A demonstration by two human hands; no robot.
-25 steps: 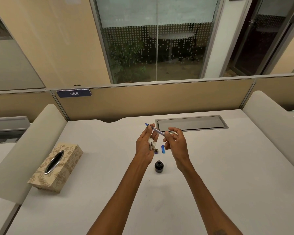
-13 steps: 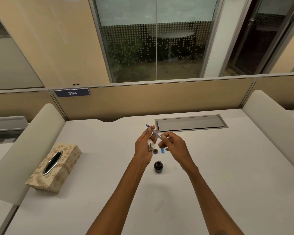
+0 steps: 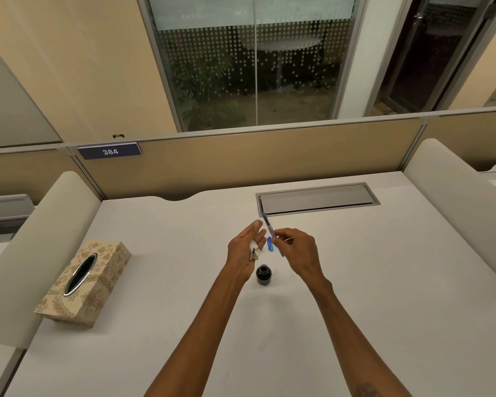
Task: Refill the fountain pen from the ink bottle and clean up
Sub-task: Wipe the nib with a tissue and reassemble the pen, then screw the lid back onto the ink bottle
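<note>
My right hand [image 3: 297,250] pinches a thin blue fountain pen [image 3: 269,224], which points up and away over the white desk [image 3: 355,282]. My left hand [image 3: 245,247] is just left of it, index and middle fingers stretched out and off the pen, lower fingers curled around a crumpled white tissue [image 3: 255,252]. A small dark ink bottle [image 3: 263,274] stands open on the desk below and between the hands. A short blue pen part [image 3: 270,243] lies on the desk between the hands. The bottle's cap is hidden.
A patterned beige tissue box [image 3: 85,282] sits at the desk's left. A grey cable hatch [image 3: 317,198] is set into the desk behind the hands. Padded white dividers [image 3: 453,196] flank both sides, and a tan partition with a "384" plate [image 3: 109,151] closes the back.
My left hand let go of the pen and its fingers spread away to the left. The right hand alone now holds the pen, which has tilted more upright.
</note>
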